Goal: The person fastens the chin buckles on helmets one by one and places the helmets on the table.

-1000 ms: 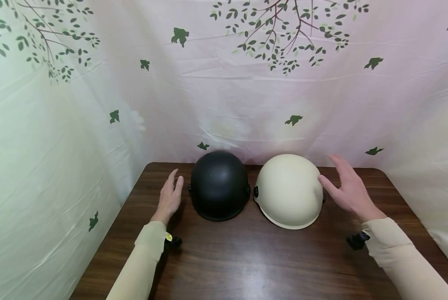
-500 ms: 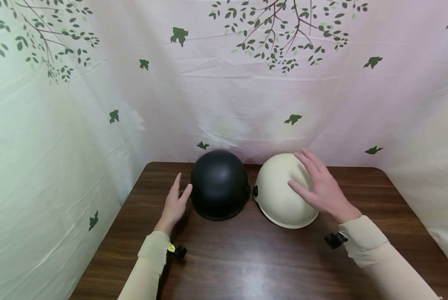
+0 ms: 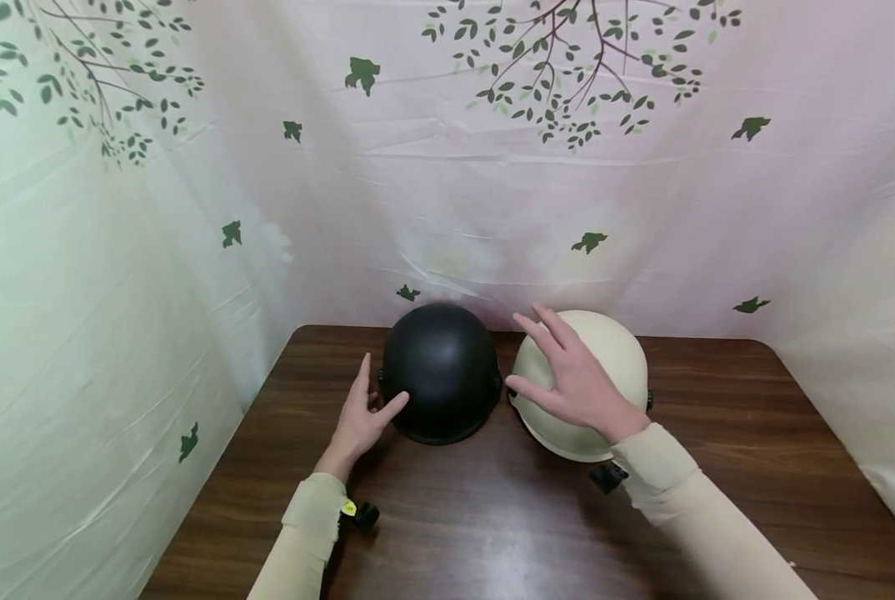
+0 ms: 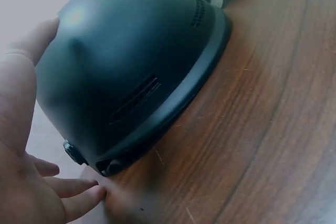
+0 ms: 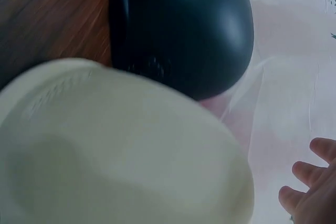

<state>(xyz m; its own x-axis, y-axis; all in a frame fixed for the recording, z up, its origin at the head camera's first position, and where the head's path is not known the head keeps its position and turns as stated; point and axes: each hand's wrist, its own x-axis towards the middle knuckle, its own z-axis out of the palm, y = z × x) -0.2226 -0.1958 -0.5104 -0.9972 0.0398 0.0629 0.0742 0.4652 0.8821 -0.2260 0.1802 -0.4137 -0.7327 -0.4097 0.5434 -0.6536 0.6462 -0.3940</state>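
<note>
Black helmet [image 3: 442, 367] — smooth, rounded, dome upward

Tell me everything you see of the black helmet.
The black helmet is a smooth, hard-looking dome with a soft sheen, slotted vents above its rim, and round knobs at its sides. It rests dome up on the wooden table, near the far edge, left of the cream helmet. The left hand is beside it, thumb overlapping the shell in view; contact is unclear. Its inside is hidden.
</note>
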